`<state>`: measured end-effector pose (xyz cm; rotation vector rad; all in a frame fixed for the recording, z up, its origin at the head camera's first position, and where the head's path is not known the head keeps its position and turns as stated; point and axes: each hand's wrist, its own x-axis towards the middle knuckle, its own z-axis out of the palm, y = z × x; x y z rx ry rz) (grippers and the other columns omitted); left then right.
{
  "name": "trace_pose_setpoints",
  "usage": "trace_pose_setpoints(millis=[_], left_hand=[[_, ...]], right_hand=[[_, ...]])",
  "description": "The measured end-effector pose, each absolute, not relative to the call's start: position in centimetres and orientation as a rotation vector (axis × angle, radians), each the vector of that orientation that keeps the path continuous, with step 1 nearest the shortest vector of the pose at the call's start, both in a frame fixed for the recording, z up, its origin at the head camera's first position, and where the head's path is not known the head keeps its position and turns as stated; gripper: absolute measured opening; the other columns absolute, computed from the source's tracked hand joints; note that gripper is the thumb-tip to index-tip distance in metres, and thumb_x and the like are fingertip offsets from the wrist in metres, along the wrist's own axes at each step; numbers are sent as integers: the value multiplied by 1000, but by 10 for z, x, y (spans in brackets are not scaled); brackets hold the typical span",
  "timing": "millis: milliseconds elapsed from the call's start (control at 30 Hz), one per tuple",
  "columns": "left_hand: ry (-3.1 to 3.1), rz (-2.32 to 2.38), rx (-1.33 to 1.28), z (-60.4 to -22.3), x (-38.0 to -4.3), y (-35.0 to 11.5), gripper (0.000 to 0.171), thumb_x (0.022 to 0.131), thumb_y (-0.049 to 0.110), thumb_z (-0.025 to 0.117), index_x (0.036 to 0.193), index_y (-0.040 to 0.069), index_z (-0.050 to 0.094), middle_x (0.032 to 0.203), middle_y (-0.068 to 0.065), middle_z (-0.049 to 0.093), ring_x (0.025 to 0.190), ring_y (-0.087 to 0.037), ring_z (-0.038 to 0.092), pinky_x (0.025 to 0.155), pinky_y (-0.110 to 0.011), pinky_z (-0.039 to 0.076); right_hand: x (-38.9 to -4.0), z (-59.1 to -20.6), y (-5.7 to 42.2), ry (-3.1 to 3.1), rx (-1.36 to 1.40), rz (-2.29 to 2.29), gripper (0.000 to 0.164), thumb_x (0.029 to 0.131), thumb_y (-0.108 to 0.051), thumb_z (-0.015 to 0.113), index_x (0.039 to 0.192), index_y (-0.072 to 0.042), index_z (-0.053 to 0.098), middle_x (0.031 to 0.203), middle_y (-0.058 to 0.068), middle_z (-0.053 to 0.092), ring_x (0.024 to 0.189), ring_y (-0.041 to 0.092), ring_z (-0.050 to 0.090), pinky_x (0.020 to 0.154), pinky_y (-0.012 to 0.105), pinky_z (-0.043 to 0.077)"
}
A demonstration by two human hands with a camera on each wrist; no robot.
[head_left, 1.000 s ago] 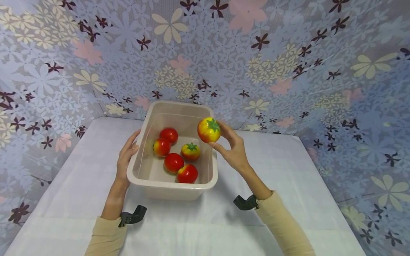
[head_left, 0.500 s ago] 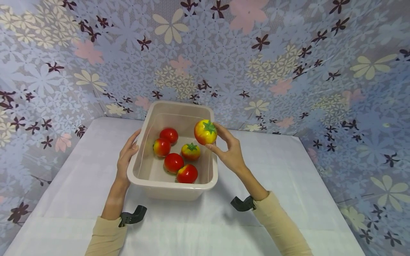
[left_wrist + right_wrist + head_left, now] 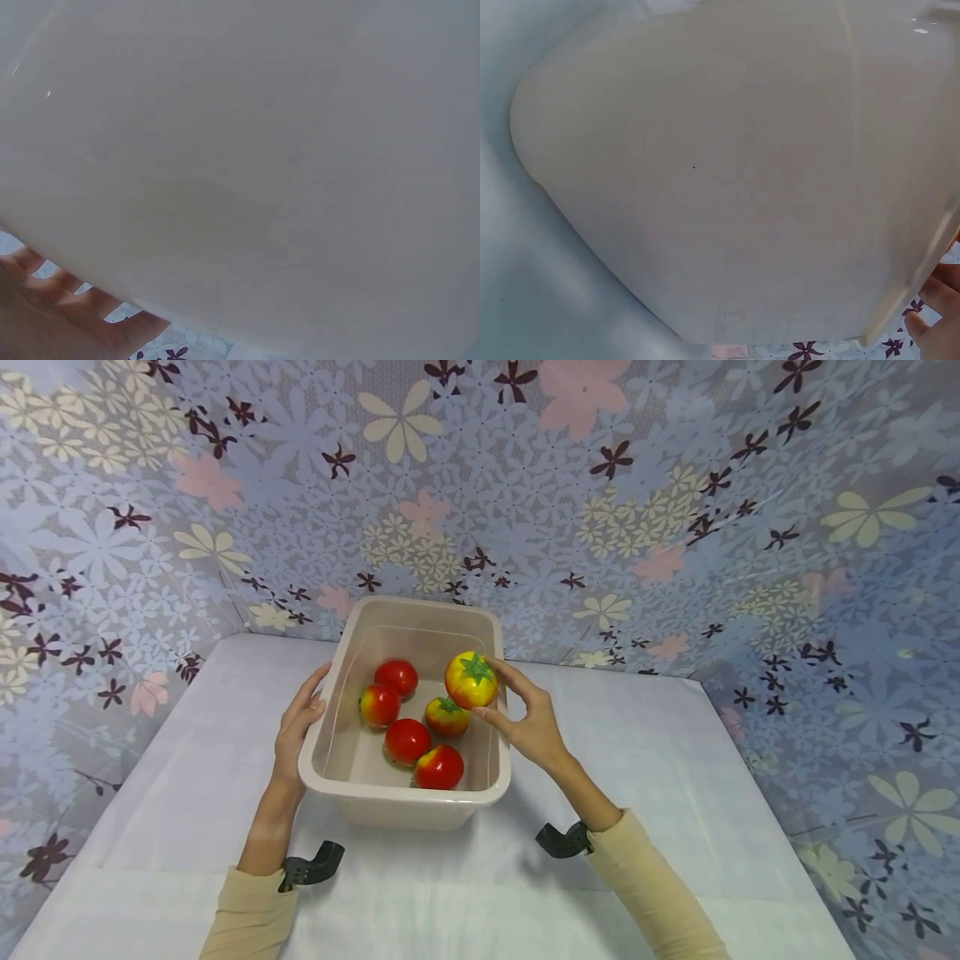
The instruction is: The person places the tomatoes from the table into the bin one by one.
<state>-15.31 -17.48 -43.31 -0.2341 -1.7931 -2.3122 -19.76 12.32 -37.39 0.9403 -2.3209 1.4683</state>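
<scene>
In the head view my right hand (image 3: 534, 724) pinches a yellow-and-red tomato (image 3: 470, 679) between thumb and fingers. It holds this glossy tomato, green calyx facing up, inside the right rim of a beige plastic bin (image 3: 405, 795). Several other tomatoes lie on the bin's floor, among them a mostly red tomato (image 3: 407, 742) and one with a green calyx, a tomato (image 3: 447, 720) partly covered by the held one. My left hand (image 3: 295, 735) rests with extended fingers against the bin's outer left side. The bin's wall (image 3: 247, 165) fills most of the left wrist view.
The bin stands on a table with a white cloth (image 3: 637, 743). Behind and at both sides hangs a flower-patterned cloth (image 3: 525, 502). Black wrist mounts (image 3: 311, 866) sit on both forearms.
My right hand has moved left and slightly toward me with the tomato, from over the bin's right rim to inside it. The left hand and the bin have stayed put.
</scene>
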Motion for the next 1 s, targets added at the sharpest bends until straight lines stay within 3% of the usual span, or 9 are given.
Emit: trace_pose_setpoints(millis=[367, 567, 767, 1000], left_hand=[[-1814, -2305, -226, -431, -151, -175, 53, 101, 15, 24, 154, 12, 28, 156, -11, 32, 135, -28, 36, 106, -22, 39], [-1781, -2311, -229, -432, -151, -176, 53, 101, 13, 24, 154, 10, 27, 154, -11, 36, 131, -20, 42, 105, -23, 41], [-1748, -2319, -252, -434, -152, -176, 53, 101, 11, 25, 154, 7, 27, 147, -1, 46, 126, -13, 48, 102, -23, 43], [-1756, -2322, -257, -434, -154, -176, 52, 101, 12, 27, 153, 9, 29, 144, 4, 49, 126, -17, 48, 100, -23, 44]], right_hand=[[-198, -378, 124, -2351, 930, 1426, 63, 81, 2, 74, 138, 5, 48, 144, 23, 48, 138, 37, 41, 114, 53, 31], [-216, -402, 129, -2343, 915, 1430, 65, 82, -2, 75, 141, -1, 49, 147, 16, 47, 140, 31, 39, 116, 51, 29], [-220, -409, 132, -2310, 941, 1432, 61, 84, -9, 75, 141, -7, 51, 147, 11, 49, 140, 26, 40, 116, 48, 30], [-222, -408, 133, -2310, 951, 1376, 56, 85, -8, 73, 138, -6, 54, 145, 12, 51, 137, 27, 44, 114, 50, 33]])
